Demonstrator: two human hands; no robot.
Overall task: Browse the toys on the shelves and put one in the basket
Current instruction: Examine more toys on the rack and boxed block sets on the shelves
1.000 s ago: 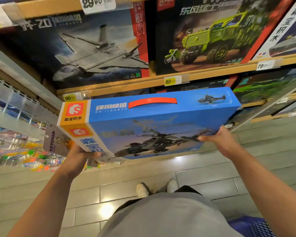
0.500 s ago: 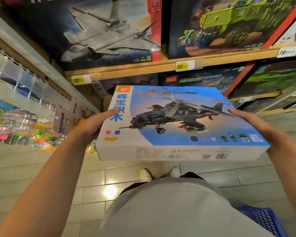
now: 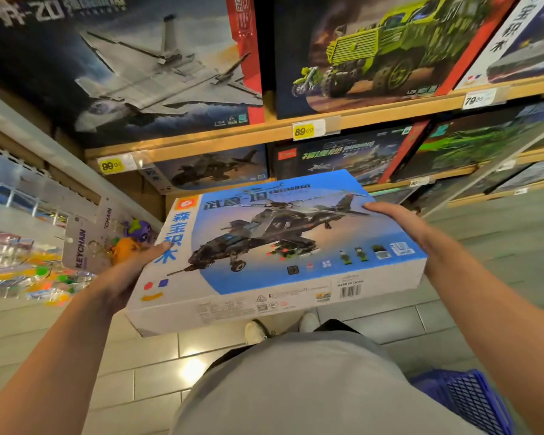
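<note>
So the helicopter box (image 3: 277,246) is picked, held above the basket (image 3: 465,400). Left hand (image 3: 129,271) and right hand (image 3: 399,221) grip its ends. Dropping it in is left.

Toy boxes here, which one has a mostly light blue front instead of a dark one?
The flat helicopter box held between both hands: its front is bright blue with a white edge. The boxes on the wooden shelves have dark fronts.

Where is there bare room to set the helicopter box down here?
Bare tiled floor lies below the helicopter box, left of the shoes. The blue basket sits lower right, interior mostly hidden. The shelves are packed with boxes, and the keychain rack is crowded.
</note>
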